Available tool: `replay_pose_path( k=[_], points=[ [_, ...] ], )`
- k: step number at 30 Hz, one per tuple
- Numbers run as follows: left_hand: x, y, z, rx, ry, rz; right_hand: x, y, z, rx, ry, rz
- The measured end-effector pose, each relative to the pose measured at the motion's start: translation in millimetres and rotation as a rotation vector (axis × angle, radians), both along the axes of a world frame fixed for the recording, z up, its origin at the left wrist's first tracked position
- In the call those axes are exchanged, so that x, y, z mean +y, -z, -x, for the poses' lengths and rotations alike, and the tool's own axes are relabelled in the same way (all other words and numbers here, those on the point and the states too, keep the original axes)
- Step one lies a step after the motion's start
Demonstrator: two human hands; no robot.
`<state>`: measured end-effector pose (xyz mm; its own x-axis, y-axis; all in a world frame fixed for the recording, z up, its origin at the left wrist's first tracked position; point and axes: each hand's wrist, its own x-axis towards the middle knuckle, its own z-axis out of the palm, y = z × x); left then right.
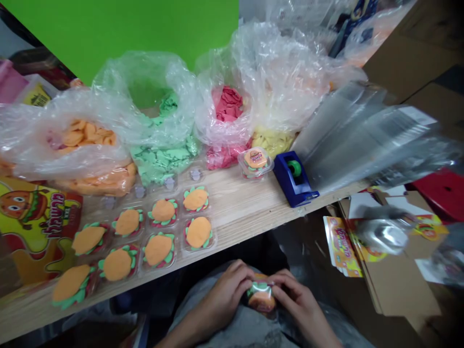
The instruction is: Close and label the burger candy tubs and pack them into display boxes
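Both my hands are low over my lap, below the table edge, pinching one small clear plastic case with a burger-shaped toy (261, 296) inside. My left hand (226, 292) grips its left side with fingers curled. My right hand (295, 296) grips its right side, fingers also curled. On the wooden table (246, 212) in front of me lie several open clear cases (159, 229) filled with orange, green and red foam layers. One closed, labelled burger case (255, 162) stands further back by the tape dispenser.
Clear plastic bags at the table's back hold orange (87, 137), green (163, 154), red (228, 108) and yellow (271, 141) foam pieces. A blue tape dispenser (294, 178) sits near the edge. A stack of clear sleeves (362, 135) lies to the right. Cardboard boxes with printed cards (344, 246) stand below.
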<state>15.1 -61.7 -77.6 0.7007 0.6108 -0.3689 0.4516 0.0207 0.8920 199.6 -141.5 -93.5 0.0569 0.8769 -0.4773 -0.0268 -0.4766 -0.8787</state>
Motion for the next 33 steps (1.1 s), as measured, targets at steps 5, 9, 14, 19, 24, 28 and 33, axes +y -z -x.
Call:
replay_pose_path(
  k=[5, 9, 14, 19, 24, 28, 33],
  points=[
    [-1, -3.7, -5, 0.016, 0.116, -0.024, -2, 3.0, -2, -0.089, -0.023, 0.005],
    [-1, 0.5, -15, 0.103, 0.061, -0.016, -12, 9.3, -2, -0.117, 0.024, 0.016],
    [0, 3.4, -27, 0.093, 0.119, -0.012, -15, 5.8, -4, -0.145, 0.033, 0.019],
    [3, 6.8, -27, 0.078, 0.106, 0.034, -7, 3.2, -5, -0.147, -0.034, -0.006],
    [2, 15.5, -19, 0.096, 0.047, 0.088, -10, 16.5, -11, -0.115, 0.047, 0.038],
    [5, 14.2, -21, 0.065, 0.063, 0.086, -7, 12.3, -19, -0.080, 0.064, 0.029],
    [25, -1.4, -36, 0.000, 0.114, 0.035, 12, -4.2, -29, -0.036, 0.093, -0.020]
  ],
)
